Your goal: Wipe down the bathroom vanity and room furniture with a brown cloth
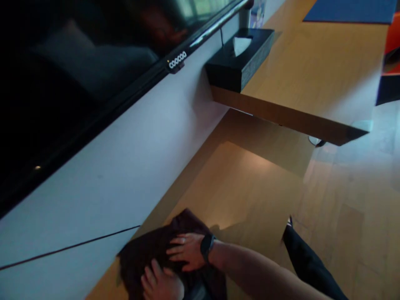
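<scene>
Dark, blackish-maroon cloth (140,246) lies bunched on a wooden surface against the wall; I cannot tell what kind of garment or fabric it is. My right hand (189,251), with a black watch on the wrist, rests on the cloth with its fingers spread. Lower down, at the bottom edge of the view, my left hand (162,281) lies flat on the same cloth, fingers apart. A greyish patch shows between my hands, too dim to identify.
A large black television (78,79) hangs on the white wall (150,154). On a wooden shelf (312,71) sit a black tissue box (240,58) and a blue sheet (350,10). A thin cord (68,248) runs along the wall. A dark tapering shape (306,258) stands at lower right.
</scene>
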{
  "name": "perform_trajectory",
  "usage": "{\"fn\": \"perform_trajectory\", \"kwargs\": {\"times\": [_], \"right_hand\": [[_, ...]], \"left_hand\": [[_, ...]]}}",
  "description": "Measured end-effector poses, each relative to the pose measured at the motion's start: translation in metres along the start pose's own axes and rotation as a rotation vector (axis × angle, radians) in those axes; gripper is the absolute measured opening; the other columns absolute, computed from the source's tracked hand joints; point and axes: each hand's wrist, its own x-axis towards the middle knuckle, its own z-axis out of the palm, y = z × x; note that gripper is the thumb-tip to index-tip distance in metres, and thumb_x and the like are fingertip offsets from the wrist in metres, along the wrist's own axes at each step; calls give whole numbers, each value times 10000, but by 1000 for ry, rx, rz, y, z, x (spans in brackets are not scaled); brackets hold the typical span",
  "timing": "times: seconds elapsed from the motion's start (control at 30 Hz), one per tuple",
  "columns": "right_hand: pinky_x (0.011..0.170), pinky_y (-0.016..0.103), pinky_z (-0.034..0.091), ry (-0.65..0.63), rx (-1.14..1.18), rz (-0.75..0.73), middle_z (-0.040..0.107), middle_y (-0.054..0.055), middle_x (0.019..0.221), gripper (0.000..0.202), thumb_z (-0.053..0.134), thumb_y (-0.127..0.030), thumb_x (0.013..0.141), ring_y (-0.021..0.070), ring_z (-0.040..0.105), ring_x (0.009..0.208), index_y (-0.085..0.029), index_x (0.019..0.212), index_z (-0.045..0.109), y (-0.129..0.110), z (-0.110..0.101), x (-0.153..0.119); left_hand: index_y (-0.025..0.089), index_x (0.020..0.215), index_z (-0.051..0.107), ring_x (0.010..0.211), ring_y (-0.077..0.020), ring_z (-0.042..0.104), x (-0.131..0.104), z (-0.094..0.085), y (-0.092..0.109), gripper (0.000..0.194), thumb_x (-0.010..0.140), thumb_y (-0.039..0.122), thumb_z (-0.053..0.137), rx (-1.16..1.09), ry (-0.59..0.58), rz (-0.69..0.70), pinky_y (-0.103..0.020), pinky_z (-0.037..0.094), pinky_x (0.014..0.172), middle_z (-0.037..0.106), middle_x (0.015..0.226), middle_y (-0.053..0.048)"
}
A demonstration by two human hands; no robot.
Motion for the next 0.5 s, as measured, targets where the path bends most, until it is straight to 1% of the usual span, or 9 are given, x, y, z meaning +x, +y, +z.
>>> {"fn": "perform_trajectory", "kwargs": {"times": [0.07, 0.13, 0.2, 0.23, 0.27, 0.33, 0.4, 0.43, 0.5], "right_hand": [[1096, 301, 315, -20, 28, 83, 387, -83, 1423, 504, 463, -547, 909, 179, 297, 1325, -281, 1336, 497, 75, -16, -20], [1120, 316, 267, -14, 44, 197, 367, -55, 1442, 521, 505, -525, 913, 180, 276, 1334, -265, 1362, 460, 153, -38, -55], [1139, 361, 213, 17, 49, 388, 324, -20, 1469, 533, 517, -478, 927, 215, 231, 1354, -231, 1389, 422, 223, -62, -104], [1144, 385, 191, 39, 44, 510, 296, 9, 1483, 522, 507, -423, 944, 237, 196, 1367, -201, 1403, 400, 252, -74, -133], [1139, 392, 215, 55, 44, 617, 296, 18, 1483, 516, 514, -395, 943, 242, 190, 1370, -197, 1405, 396, 275, -84, -164], [1116, 422, 278, 69, 40, 822, 350, 69, 1451, 487, 509, -356, 940, 267, 284, 1333, -170, 1382, 427, 304, -101, -225], [1051, 421, 378, 57, 33, 1017, 513, 152, 1299, 410, 418, -288, 964, 279, 465, 1203, -88, 1315, 491, 308, -111, -280], [1019, 436, 409, 47, 25, 1098, 574, 176, 1202, 377, 375, -256, 965, 295, 519, 1137, -61, 1234, 553, 302, -114, -304], [975, 477, 437, 33, 0, 1216, 632, 187, 1063, 371, 331, -245, 963, 322, 574, 1040, -58, 1097, 623, 276, -118, -341]], "left_hand": [[142, 1418, 367, 1308, -385, 384, 50, 9, 81, 534, 903, 269, 301, 11, -82, 68, -617, 412, 942, 454, 1387, -204], [84, 1361, 438, 1322, -357, 361, 101, 15, 175, 495, 917, 237, 281, 5, -128, 170, -564, 378, 1005, 463, 1376, -206], [67, 1355, 443, 1323, -342, 353, 140, 20, 275, 489, 917, 214, 282, -28, -172, 319, -541, 343, 1041, 445, 1393, -202], [80, 1368, 431, 1330, -332, 341, 154, 22, 325, 492, 912, 206, 299, -55, -196, 397, -534, 324, 1057, 434, 1409, -184], [93, 1373, 428, 1344, -321, 319, 161, 24, 374, 492, 907, 206, 320, -88, -219, 477, -526, 300, 1077, 423, 1424, -168], [120, 1381, 425, 1370, -297, 277, 160, 26, 461, 500, 894, 215, 364, -164, -239, 628, -513, 249, 1111, 399, 1451, -140], [161, 1339, 489, 1359, -281, 302, 140, 26, 528, 469, 887, 256, 407, -260, -307, 771, -509, 212, 1130, 457, 1415, -110], [184, 1309, 525, 1339, -273, 336, 124, 24, 552, 447, 885, 284, 425, -313, -355, 844, -501, 208, 1135, 502, 1379, -96], [214, 1246, 584, 1279, -257, 419, 87, 17, 579, 405, 881, 316, 441, -398, -449, 975, -482, 224, 1135, 582, 1292, -75]]}}
